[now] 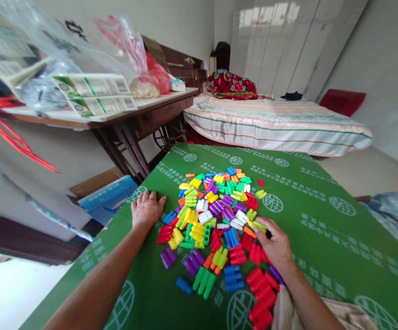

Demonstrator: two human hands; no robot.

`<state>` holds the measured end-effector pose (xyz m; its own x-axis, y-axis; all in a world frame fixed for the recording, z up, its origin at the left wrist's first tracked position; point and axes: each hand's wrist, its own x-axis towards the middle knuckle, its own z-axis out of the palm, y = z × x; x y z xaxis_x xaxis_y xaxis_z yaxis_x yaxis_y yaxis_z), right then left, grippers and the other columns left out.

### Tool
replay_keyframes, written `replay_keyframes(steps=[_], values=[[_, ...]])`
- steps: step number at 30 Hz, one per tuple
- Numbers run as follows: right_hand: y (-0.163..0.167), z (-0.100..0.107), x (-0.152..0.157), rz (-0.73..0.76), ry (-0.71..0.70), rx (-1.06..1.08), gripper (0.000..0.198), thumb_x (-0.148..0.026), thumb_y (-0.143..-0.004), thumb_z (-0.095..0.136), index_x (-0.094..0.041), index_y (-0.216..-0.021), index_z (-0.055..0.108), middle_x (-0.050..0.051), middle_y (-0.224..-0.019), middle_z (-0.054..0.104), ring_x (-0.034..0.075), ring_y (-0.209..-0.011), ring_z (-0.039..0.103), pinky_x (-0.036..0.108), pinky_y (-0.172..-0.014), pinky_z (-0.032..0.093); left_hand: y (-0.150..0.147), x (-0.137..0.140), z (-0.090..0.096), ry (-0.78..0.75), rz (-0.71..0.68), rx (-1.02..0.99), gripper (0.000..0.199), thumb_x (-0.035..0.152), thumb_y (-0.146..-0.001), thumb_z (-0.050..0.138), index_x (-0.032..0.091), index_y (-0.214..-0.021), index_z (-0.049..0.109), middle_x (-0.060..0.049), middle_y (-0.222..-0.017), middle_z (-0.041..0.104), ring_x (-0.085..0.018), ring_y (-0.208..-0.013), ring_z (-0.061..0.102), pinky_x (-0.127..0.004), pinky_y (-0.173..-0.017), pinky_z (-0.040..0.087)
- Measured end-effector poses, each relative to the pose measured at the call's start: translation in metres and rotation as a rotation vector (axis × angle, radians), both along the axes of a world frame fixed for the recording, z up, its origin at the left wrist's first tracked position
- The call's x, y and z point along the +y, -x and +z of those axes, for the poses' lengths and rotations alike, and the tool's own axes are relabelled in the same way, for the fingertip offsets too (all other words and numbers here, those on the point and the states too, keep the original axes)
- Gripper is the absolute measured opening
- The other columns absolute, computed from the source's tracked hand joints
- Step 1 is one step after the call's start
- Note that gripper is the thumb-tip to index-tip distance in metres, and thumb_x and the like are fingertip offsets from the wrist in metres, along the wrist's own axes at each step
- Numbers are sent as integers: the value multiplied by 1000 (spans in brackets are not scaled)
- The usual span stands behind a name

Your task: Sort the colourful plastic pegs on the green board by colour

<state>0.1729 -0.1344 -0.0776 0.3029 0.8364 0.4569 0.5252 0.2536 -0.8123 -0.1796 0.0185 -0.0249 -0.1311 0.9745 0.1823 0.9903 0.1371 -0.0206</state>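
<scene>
So the block pile is hogging the middle of the green worktop. Right of the pile, plenty of bare surface is leaving room to pass. The left hand is blocking its left side, the right hand is crowding its right edge, and beige cloth is lying off its near-right corner.

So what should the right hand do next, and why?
Perhaps lift the yellow-green piece clear of the pile: the right hand already seems to have its thumb and finger at it, on the pile's edge. The left hand lies flat on the green board, so it isn't in the way.
</scene>
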Motion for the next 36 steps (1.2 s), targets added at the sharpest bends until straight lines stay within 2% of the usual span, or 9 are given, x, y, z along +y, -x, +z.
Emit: replay_keyframes(steps=[5, 14, 21, 29, 36], values=[[-2, -3, -1, -21, -4, -119, 19, -28, -82, 55, -24, -94, 69, 5, -97, 70, 20, -90, 66, 34, -84, 53, 1, 1, -2, -11, -2, 0, 58, 51, -88, 26, 13, -123, 53, -17, -141, 44, -33, -132, 35, -48, -104, 31], [-31, -6, -1, -206, 10, -270, 25, -39, -84, 53, -21, -91, 68, 7, -93, 70, 22, -86, 66, 37, -83, 52, 3, 0, -4, -19, -8, -3, 59, 51, -89, 26, 13, -125, 51, -18, -141, 44, -33, -133, 34, -48, -105, 30], [-38, -10, -2, -225, 58, -363, 30, -40, -83, 49, -19, -92, 69, 9, -94, 70, 23, -86, 65, 38, -82, 51, 3, 0, -5, -5, 9, -7, 60, 52, -89, 26, 13, -128, 50, -17, -143, 42, -32, -134, 33, -47, -106, 29], [-39, 0, -7, -333, 254, -582, 37, -37, -85, 43, -14, -96, 70, 13, -98, 68, 25, -90, 61, 37, -80, 49, 3, 1, -6, -7, 15, -13, 61, 52, -89, 27, 12, -129, 49, -17, -143, 42, -32, -134, 33, -47, -106, 28], [-38, 13, -11, -414, 461, -653, 36, -35, -90, 41, -17, -103, 69, 11, -105, 67, 25, -98, 59, 34, -77, 48, 3, 1, -3, -12, 6, -12, 59, 51, -89, 27, 13, -126, 51, -17, -142, 43, -32, -133, 35, -47, -105, 30]])
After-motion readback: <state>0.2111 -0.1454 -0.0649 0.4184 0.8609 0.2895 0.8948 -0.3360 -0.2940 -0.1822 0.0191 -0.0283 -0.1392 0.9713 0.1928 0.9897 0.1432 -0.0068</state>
